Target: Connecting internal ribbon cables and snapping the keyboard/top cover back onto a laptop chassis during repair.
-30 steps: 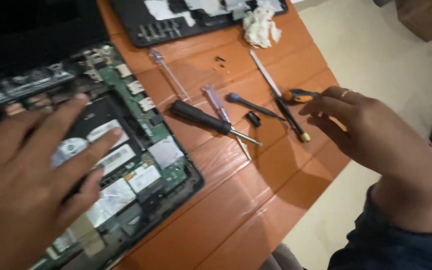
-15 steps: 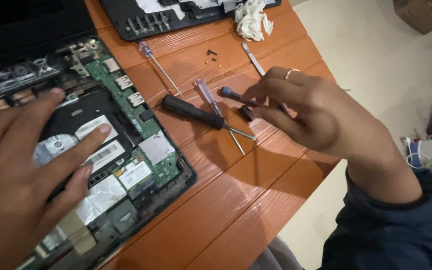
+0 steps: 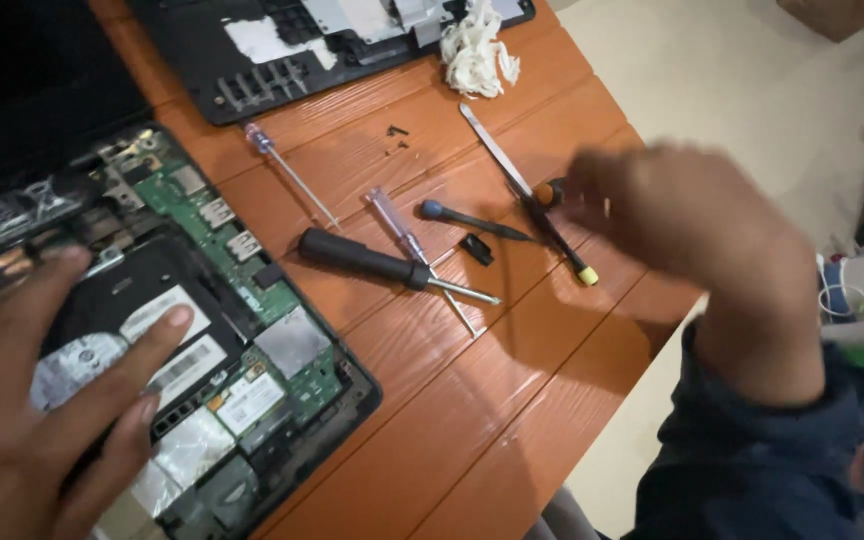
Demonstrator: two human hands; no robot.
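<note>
Right hand: blurred at centre right; we cannot tell its grip, fingers at orange-handled screwdriver.
Left hand: ours, open, flat on opened laptop, lower left.

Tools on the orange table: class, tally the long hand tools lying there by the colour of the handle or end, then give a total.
Clear-handled screwdrivers: 2
Black-handled screwdriver: 1
Blue-ended tool: 1
Orange-handled tool, at the blurred right hand: 1
Yellow-ended tool: 1
Bare metal tool: 1
Total: 7
</note>
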